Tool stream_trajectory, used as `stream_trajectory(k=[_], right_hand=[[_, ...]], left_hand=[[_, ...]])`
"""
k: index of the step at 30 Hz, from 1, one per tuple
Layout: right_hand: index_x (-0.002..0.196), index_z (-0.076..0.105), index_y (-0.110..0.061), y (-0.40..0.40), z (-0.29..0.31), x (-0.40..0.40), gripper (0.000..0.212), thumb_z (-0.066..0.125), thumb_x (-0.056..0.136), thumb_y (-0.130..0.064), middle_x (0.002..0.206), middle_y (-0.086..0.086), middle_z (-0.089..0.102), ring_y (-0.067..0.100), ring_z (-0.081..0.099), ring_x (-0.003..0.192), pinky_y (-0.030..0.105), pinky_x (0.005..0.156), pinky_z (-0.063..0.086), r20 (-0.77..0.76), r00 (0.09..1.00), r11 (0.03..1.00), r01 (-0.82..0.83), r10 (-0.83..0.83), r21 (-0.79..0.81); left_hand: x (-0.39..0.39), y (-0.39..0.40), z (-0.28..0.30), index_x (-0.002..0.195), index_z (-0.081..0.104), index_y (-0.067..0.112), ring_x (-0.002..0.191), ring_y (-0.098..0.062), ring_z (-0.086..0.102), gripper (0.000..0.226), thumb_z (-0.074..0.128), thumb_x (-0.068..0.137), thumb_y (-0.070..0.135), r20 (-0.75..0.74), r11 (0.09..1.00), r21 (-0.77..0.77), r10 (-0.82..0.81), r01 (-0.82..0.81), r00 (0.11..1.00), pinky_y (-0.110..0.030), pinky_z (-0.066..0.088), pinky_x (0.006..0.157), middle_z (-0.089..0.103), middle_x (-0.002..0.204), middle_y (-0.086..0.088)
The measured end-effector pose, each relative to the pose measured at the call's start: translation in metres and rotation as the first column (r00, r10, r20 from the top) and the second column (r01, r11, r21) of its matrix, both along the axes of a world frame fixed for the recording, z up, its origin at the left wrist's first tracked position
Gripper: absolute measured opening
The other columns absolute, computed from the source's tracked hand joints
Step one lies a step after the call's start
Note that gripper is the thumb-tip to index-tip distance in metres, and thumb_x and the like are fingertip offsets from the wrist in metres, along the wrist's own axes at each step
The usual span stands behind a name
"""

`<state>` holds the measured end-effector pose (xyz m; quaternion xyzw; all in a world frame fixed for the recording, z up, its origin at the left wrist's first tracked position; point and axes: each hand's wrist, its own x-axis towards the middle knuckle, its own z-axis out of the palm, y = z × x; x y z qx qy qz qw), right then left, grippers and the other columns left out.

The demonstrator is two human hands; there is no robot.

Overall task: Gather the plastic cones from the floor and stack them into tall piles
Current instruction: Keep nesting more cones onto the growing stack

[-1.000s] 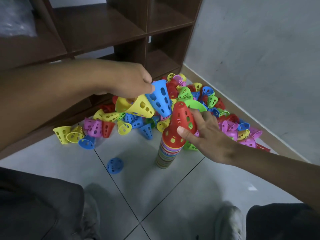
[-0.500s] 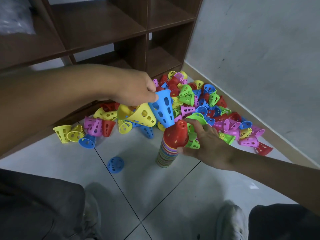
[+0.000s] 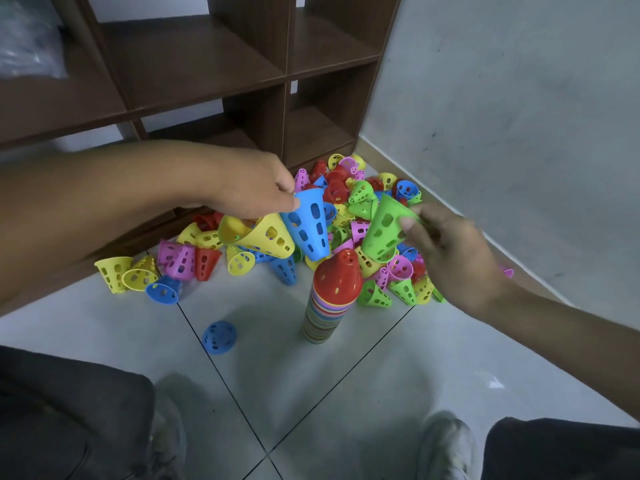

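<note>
Pinching a green cone [image 3: 382, 230], the right hand [image 3: 450, 251] could topple the striped stack [image 3: 327, 306]; the left hand [image 3: 249, 188] grips a blue cone [image 3: 308, 226] and, seemingly, a yellow cone [image 3: 259, 235].

Stack of nested plastic cones [image 3: 323, 315]: striped bands of yellow, red, blue, green and pink, capped by a solid red cone with small holes.
Blue perforated plastic cone [image 3: 308, 225], up-left of the stack's top: bright sky blue, oblong holes.
Yellow perforated plastic cone [image 3: 258, 235], left of the stack's top: lemon yellow, oblong holes.
Green perforated plastic cone [image 3: 384, 230], up-right of the stack's top: lime green, rounded holes.
Loose pile of plastic cones [image 3: 349, 192], behind the stack: mixed red, pink, yellow, green, blue.
Lone blue plastic cone [image 3: 219, 337], left of the stack's base: mid blue.
Wooden shelf unit [image 3: 194, 60], beyond the pile: dark brown.
Tiled floor [image 3: 311, 393], under the stack: pale grey-white, dark grout lines.
Wall [image 3: 519, 116], right of the stack: light grey, faintly speckled.
</note>
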<state>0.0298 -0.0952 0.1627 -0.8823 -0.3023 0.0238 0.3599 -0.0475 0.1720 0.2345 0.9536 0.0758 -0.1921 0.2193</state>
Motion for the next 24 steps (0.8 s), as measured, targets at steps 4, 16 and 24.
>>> stream_trajectory(k=[4, 16, 24], right_hand=[[0.085, 0.058, -0.027, 0.005, 0.017, 0.000, 0.027, 0.044, 0.108, -0.028, 0.078, -0.004, 0.062, 0.025, 0.063, 0.073, 0.036, 0.070, 0.055, -0.171, 0.985, 0.980, 0.027, 0.007, 0.197], [0.116, 0.058, -0.003, 0.028, 0.020, 0.005, 0.018, 0.048, 0.105, -0.014, 0.106, 0.017, 0.055, 0.017, 0.051, 0.057, 0.025, 0.053, 0.051, -0.775, 0.631, 0.896, 0.318, 0.045, 0.311], [0.082, 0.064, -0.014, 0.037, 0.017, 0.001, 0.019, 0.057, 0.100, -0.008, 0.062, 0.000, 0.061, 0.012, 0.056, 0.054, 0.025, 0.060, 0.051, -0.869, 0.493, 0.928, 0.344, -0.048, 0.144]], left_hand=[[-0.004, -0.001, -0.001, 0.091, 0.066, 0.019, 0.038, -0.001, 0.046, 0.031, 0.047, 0.105, 0.039, -0.002, 0.999, 0.031, -0.010, 0.010, 1.000, -0.009, 0.028, 0.036, 0.047, 0.057, 0.006], [-0.010, 0.008, -0.002, 0.083, 0.064, 0.019, 0.052, -0.009, 0.040, 0.036, 0.047, 0.105, 0.042, -0.039, 0.999, 0.035, -0.023, 0.024, 0.999, -0.021, 0.032, 0.047, 0.046, 0.061, 0.002], [-0.012, 0.012, 0.000, 0.090, 0.066, 0.016, 0.049, -0.007, 0.038, 0.035, 0.046, 0.105, 0.040, -0.046, 0.999, 0.036, -0.010, 0.012, 0.999, -0.016, 0.029, 0.042, 0.044, 0.061, 0.003]])
